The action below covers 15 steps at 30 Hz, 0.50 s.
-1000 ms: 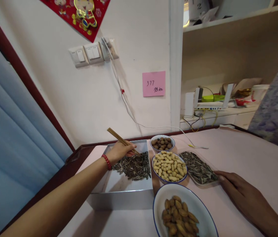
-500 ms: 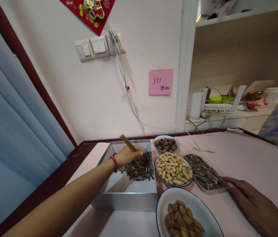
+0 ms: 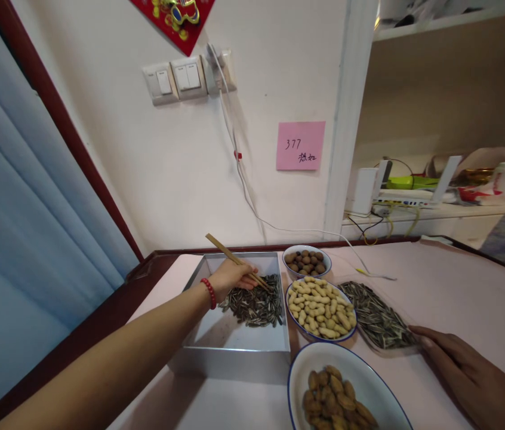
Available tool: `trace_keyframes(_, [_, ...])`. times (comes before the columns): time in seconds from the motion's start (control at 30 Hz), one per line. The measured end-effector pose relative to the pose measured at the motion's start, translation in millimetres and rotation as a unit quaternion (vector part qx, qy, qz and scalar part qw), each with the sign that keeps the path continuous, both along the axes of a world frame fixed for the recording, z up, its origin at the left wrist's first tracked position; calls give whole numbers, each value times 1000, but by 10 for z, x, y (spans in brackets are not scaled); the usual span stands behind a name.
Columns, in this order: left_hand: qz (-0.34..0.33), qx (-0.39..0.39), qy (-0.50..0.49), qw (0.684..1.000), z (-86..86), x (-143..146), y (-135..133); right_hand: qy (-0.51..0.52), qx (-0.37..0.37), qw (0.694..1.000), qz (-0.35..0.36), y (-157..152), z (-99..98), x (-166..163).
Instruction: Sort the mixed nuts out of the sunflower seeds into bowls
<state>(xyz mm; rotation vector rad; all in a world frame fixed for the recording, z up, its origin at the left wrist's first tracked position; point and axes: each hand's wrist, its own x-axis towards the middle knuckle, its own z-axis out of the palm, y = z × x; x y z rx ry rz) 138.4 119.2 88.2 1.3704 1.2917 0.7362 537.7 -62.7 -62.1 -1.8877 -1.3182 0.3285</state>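
Note:
My left hand [image 3: 232, 278], with a red bead bracelet at the wrist, is closed around wooden chopsticks [image 3: 223, 246]. Their tips reach down into a pile of striped sunflower seeds [image 3: 252, 309] inside a grey-white open box [image 3: 234, 362]. Whether a seed sits between the tips is too small to tell. At the right, my right hand [image 3: 471, 371] pinches the near right corner of a shallow clear tray [image 3: 398, 351], thumb on top. More sunflower seeds [image 3: 375, 316] fill that tray, which rests on the table.
Between box and tray stand blue-rimmed bowls: a small one with round brown nuts [image 3: 307, 261], one of peanuts [image 3: 324, 310], and a larger white one [image 3: 382, 397] with almond-like nuts [image 3: 333, 397]. A white cable [image 3: 299, 230] trails onto the pink-covered table [image 3: 449, 286]. A router [image 3: 400, 197] occupies the shelf.
The chopsticks lie at a flatter slant, their tips shifted right among the seeds in the box. My right hand keeps its hold on the tray. The view has turned slightly left.

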Motion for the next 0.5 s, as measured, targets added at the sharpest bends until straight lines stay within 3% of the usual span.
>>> trace_keyframes(0.3, [13, 7, -7, 1000, 193, -116, -59, 11, 5, 1000, 3, 15, -8, -9])
trace_keyframes(0.5, [-35, -12, 39, 999, 170, -145, -89, 9, -6, 1000, -2, -6, -18, 20])
